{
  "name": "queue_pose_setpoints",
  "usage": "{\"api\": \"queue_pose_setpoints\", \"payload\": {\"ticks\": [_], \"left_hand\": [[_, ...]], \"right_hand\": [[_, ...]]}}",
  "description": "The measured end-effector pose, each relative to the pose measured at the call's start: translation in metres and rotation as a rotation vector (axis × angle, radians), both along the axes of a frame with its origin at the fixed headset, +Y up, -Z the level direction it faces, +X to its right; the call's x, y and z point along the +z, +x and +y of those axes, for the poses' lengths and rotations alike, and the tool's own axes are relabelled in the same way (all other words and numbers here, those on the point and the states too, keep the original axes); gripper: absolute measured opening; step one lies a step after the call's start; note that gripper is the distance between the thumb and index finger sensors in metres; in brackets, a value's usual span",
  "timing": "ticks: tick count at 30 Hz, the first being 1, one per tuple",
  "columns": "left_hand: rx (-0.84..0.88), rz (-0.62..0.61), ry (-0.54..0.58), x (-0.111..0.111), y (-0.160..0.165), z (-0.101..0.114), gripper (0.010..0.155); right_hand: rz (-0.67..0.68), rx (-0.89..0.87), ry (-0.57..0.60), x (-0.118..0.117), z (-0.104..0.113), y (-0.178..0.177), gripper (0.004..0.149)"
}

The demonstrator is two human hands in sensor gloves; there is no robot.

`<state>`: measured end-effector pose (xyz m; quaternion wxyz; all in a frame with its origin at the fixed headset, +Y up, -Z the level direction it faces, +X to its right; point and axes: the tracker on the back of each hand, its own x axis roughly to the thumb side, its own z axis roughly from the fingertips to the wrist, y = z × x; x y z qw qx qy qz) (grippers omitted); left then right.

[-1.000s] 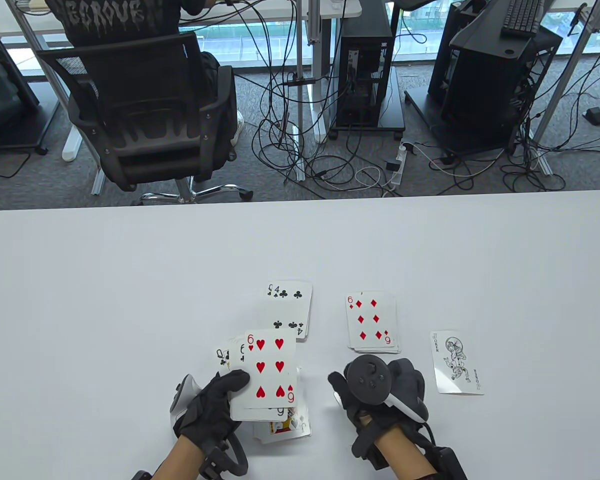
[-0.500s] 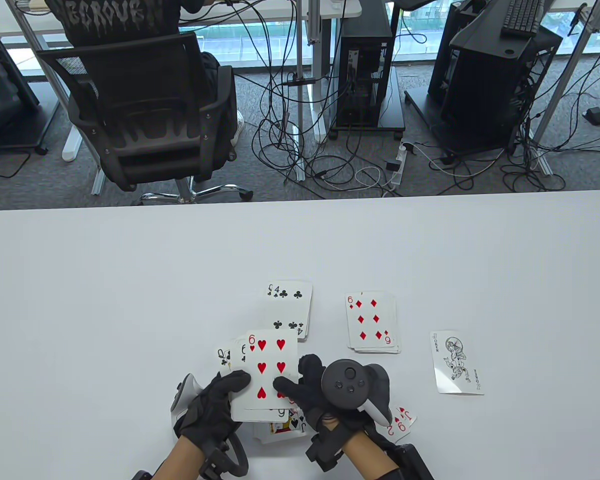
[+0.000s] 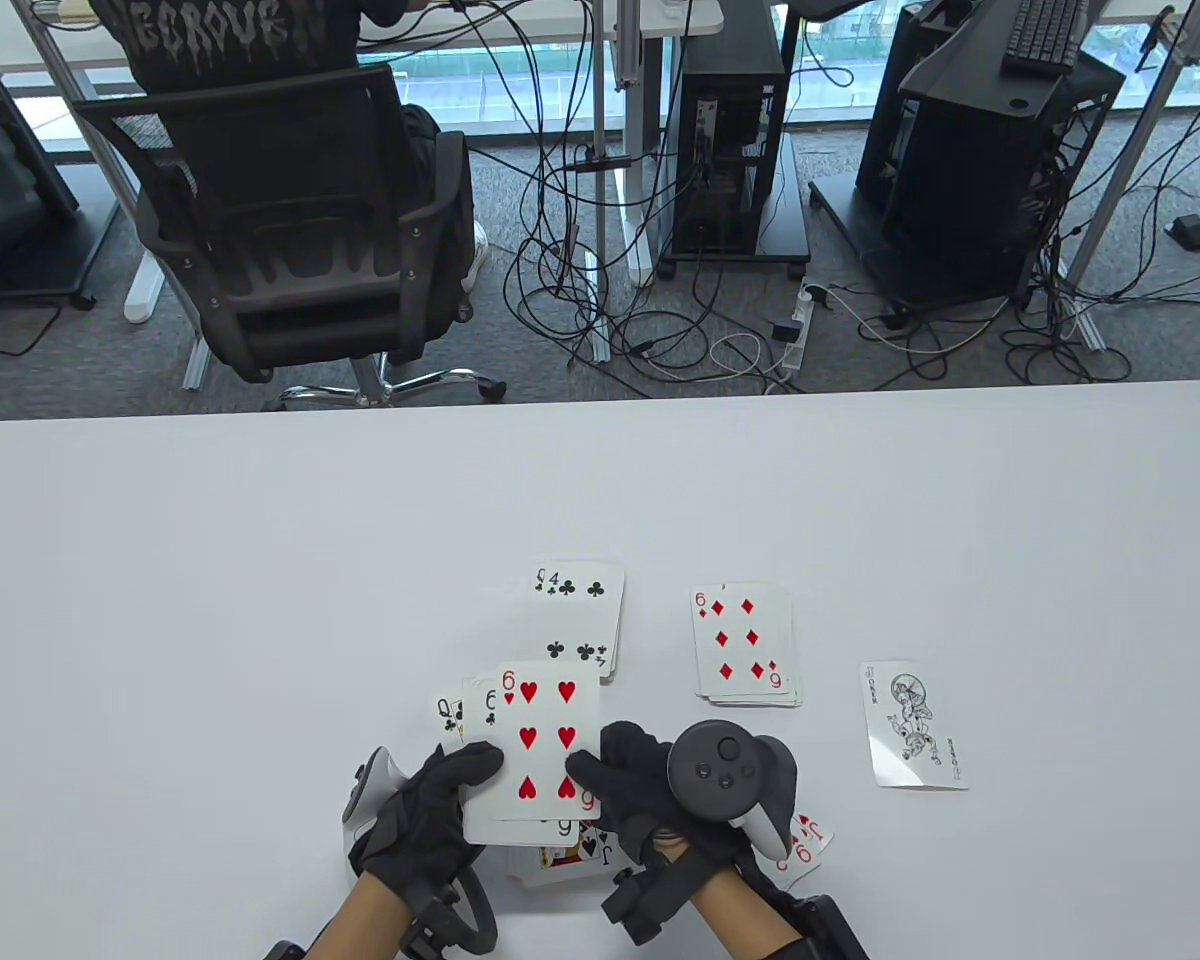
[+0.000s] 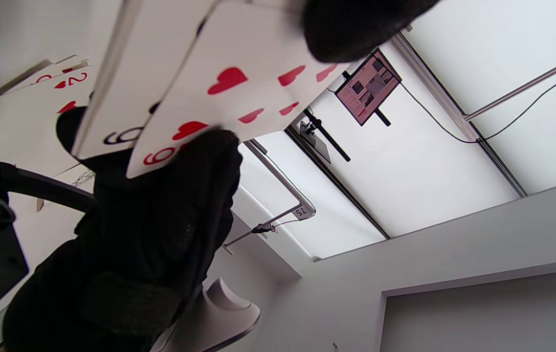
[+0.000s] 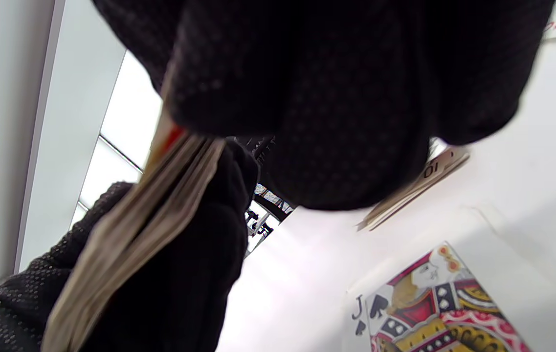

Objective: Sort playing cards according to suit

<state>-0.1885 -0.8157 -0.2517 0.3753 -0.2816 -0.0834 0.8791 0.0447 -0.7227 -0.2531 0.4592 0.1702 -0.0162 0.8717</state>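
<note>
Right hand (image 3: pixel 660 790) has come across from the table's right side to the held stack, uncovering a red pile it sat over; its thumb and fingers now pinch the lower right corner of the six of hearts (image 3: pixel 545 740). Left hand (image 3: pixel 430 810) grips the held stack (image 3: pixel 520 800) from its left edge, thumb on top, cards fanned so a six and a queen of clubs peek out at 9 o'clock of the top card.

Sorted so far, table view:
- clubs pile (image 3: pixel 580 620), four on top, at 12 o'clock of the held stack.
- diamonds pile (image 3: pixel 745 645), six on top, at 2 o'clock.
- joker (image 3: pixel 915 725) alone, at 3 o'clock, well apart.
- spades pile (image 3: pixel 575 855), jack showing, under the held stack.
- red pile (image 3: pixel 805 840) at 4 o'clock, mostly hidden beneath the right wrist; likely hearts, cannot confirm.

Judgement: roughly mid-task. Right wrist view shows the held stack edge-on and thick, so many cards remain. Six of hearts is next to go, probably to the red pile.
</note>
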Motion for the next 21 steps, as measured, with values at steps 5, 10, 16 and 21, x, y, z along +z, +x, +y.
{"api": "queue_pose_setpoints", "payload": {"ticks": [5, 10, 16, 21], "left_hand": [[0.010, 0.007, 0.001, -0.001, 0.000, 0.001, 0.055], [0.011, 0.011, -0.005, 0.000, 0.000, 0.001, 0.055], [0.010, 0.014, -0.012, 0.000, 0.000, 0.001, 0.055], [0.005, 0.016, -0.018, 0.000, 0.000, 0.001, 0.055]], "right_hand": [[0.027, -0.058, 0.012, -0.003, 0.004, 0.020, 0.041], [0.011, -0.076, -0.013, -0.003, 0.007, 0.055, 0.040], [-0.022, 0.093, -0.094, 0.000, 0.003, 0.096, 0.040], [-0.045, 0.287, -0.260, 0.004, -0.015, 0.114, 0.040]]}}
